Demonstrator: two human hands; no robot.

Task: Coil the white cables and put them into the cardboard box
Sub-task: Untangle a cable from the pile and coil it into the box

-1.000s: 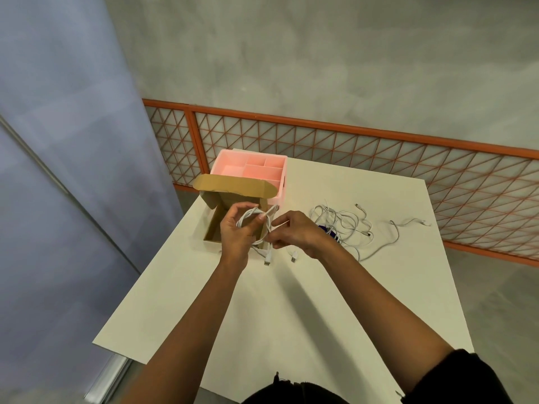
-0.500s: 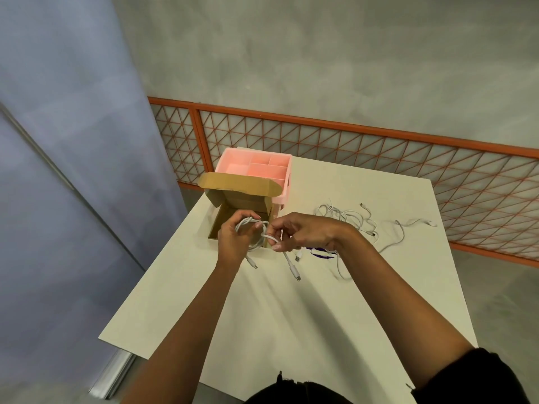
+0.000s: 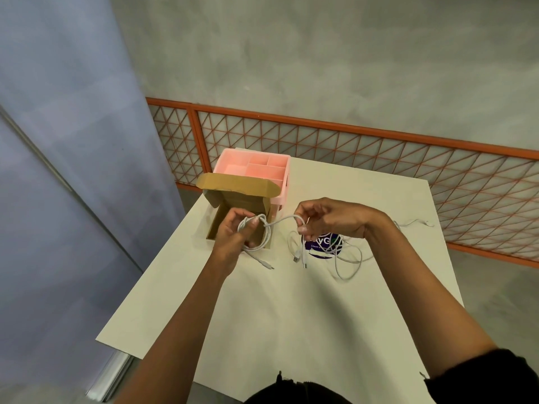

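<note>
Left grip [image 3: 230,240] holds the coiled white cable [image 3: 267,239] by the cardboard box [image 3: 236,185]; right grip [image 3: 329,220] pinches its tail.

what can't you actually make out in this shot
Head view only.
Floor of the cardboard box: hidden behind the left hand and its coiled cable; contents unknown.
Wording on the purple sticker: partly under the right hand and loose cables, too small.
Count of loose cables: tangled, partly behind the right wrist.

A white coil [image 3: 266,237] hangs over the open brown box [image 3: 242,199], far left. Loose cables [image 3: 338,253] sprawl just right.
</note>
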